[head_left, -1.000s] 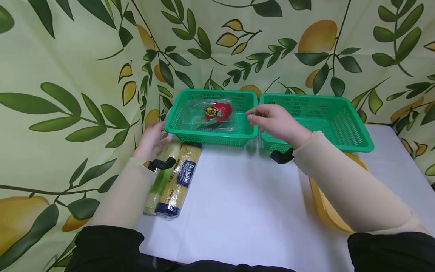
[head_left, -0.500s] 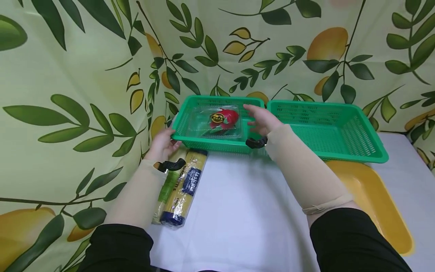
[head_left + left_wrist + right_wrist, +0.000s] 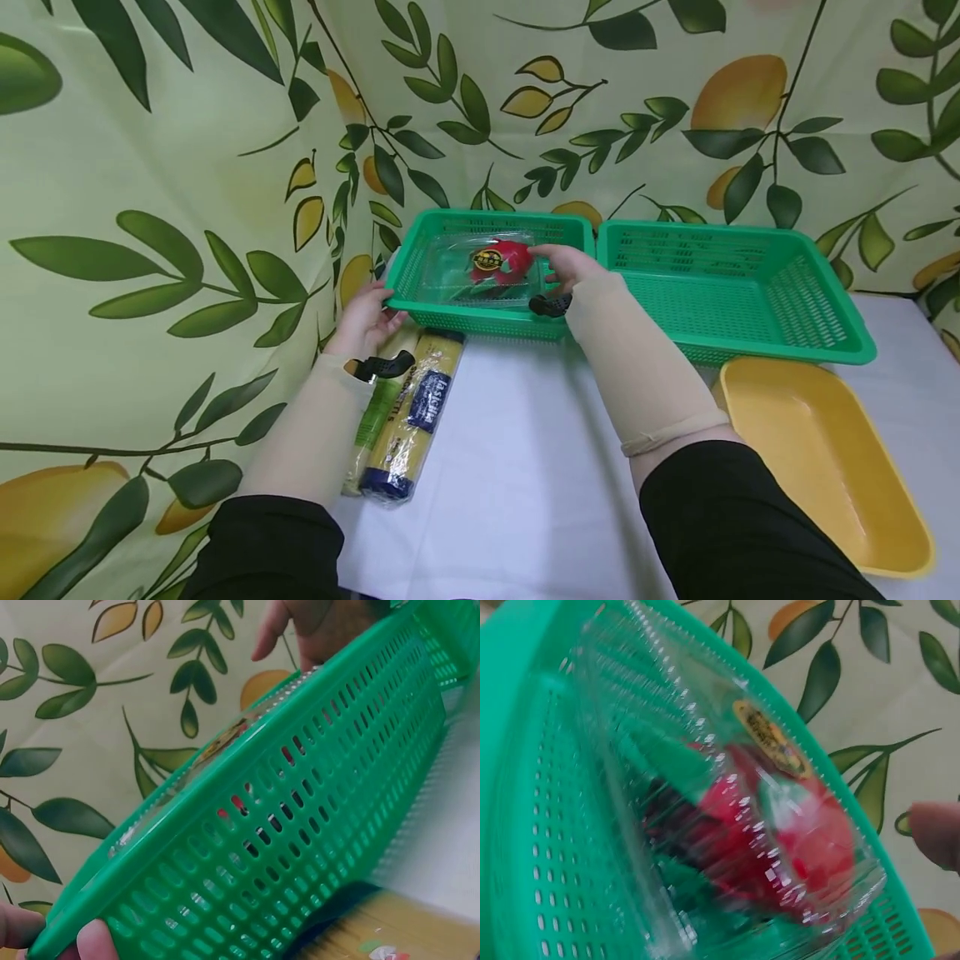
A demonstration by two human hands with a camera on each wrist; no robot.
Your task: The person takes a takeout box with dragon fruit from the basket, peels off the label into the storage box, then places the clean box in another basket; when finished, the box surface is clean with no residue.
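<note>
Clear plastic box (image 3: 448,268), wide and thin-walled, lies inside the left green plastic basket with holes (image 3: 480,318) in the head view. Something red and roundish (image 3: 517,257), maybe a fruit, sits in the right part of the box, next to a round black and yellow sticker (image 3: 488,261). The left hand (image 3: 365,321) holds the left end of the basket. The right hand (image 3: 570,267) is over the right end, fingers loosely bent with nothing in them. One finger points at the box; I cannot tell here if it touches. To the right is a second green basket (image 3: 851,337), with a shallow yellow tray (image 3: 817,442) on its near side. Near the left basket, a long gold and blue pack (image 3: 416,417) and a pale green pack (image 3: 378,412) lie on the white table (image 3: 510,458).

In the left wrist view, fingertips (image 3: 96,945) pinch the basket rim from both sides. Bits of red show through the holes. The basket looks light but firm, and its rim seems a good grip.

In the right wrist view, the box is blurry, and a fingertip shows apart from it. It looks light, slippery and easy to dent. I would hold it softly by its bumpy edges; the red end is probably heavier.
</note>
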